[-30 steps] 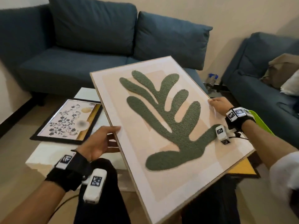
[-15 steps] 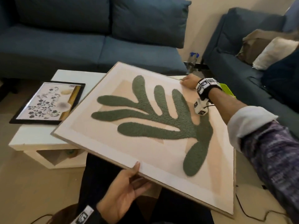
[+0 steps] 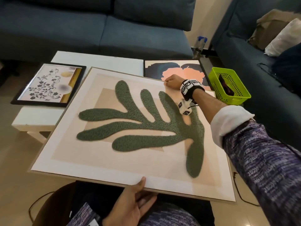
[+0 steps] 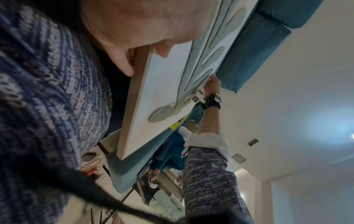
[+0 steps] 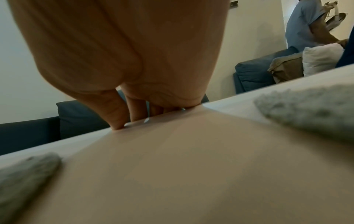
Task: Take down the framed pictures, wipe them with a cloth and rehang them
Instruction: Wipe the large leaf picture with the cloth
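A large framed picture [image 3: 123, 157] with a green tufted leaf shape on a beige ground lies nearly flat across my lap and the table's near edge. My left hand [image 3: 133, 199] holds its near edge, thumb on top and fingers under, as the left wrist view shows with the frame edge [image 4: 138, 94] between them. My right hand [image 3: 172, 82] grips the far edge with fingers curled over it; the right wrist view shows the fingertips [image 5: 118, 119] on that edge [image 5: 172, 119]. No cloth is in view.
A low white table [image 3: 101, 61] carries a black-framed floral picture [image 3: 48, 85] at left and a dark picture with a pink shape [image 3: 182, 70] at right. A lime green basket [image 3: 228, 85] sits by the right sofa [image 3: 254, 66]. A blue sofa [image 3: 91, 30] stands behind.
The leaf picture has turned and come down from a steep tilt to nearly flat. My left hand slid from its side edge to its near edge. The right hand kept its grip.
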The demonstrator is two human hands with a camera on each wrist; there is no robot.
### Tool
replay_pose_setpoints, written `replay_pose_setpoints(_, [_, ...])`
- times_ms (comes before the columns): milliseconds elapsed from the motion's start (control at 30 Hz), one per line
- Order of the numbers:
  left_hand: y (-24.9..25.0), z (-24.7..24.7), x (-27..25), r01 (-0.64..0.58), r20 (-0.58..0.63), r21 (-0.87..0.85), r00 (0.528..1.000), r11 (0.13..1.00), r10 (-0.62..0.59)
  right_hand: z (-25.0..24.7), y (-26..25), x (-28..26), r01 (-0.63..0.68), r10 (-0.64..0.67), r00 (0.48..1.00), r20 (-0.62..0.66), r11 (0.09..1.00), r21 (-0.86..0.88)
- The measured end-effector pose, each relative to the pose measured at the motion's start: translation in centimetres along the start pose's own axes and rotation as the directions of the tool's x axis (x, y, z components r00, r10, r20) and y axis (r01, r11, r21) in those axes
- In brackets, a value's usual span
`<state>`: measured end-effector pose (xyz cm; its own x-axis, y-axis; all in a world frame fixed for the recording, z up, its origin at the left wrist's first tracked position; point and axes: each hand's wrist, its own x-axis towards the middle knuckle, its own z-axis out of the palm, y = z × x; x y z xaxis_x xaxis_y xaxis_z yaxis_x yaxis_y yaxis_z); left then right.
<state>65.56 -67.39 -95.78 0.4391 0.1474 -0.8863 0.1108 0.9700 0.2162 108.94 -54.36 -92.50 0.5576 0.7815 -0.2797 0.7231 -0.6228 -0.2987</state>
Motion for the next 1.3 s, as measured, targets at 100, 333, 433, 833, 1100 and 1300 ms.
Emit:
replay_pose_setpoints(100, [0.0, -0.3, 0.0, -0.01, 0.014, 0.014, 1.0, 1.0, 0.01, 1.2, 0.6, 0.2, -0.034, 0.034, 0.999, 0.039, 0.999, -0.003])
replay_pose_setpoints(333, [-0.1, -0.9, 0.5, 0.042, 0.046, 0.153, 0.998, 0.987, -0.049, 3.5, 2.6, 1.3, -0.018, 0.018, 0.997, 0.08, 1.0, -0.001])
replay_pose_setpoints(433, [0.0, -1.1, 0.5, 0.089, 0.057, 0.228, 0.993, 0.969, -0.104, 4.6, 3.3, 1.4, -0.001, 0.002, 0.996, 0.089, 1.0, -0.014])
replay_pose_setpoints(833, [-0.7, -2.1, 0.4, 0.239, 0.096, 0.3, 0.955, 0.923, -0.279, 7.9, 2.7, 1.7, -0.003, 0.001, 0.989, 0.146, 1.0, 0.014])
replay_pose_setpoints(1100, [-0.5, -2.6, -0.1, 0.235, 0.115, 0.264, 0.955, 0.935, -0.273, 8.3, 2.0, 1.6, 0.018, -0.016, 0.986, 0.165, 1.0, -0.01])
replay_pose_setpoints(1300, [0.2, -3.0, -1.0, 0.279, 0.132, 0.269, 0.937, 0.922, -0.323, 8.1, 1.4, 1.0, 0.015, -0.002, 0.988, 0.155, 0.996, -0.084])
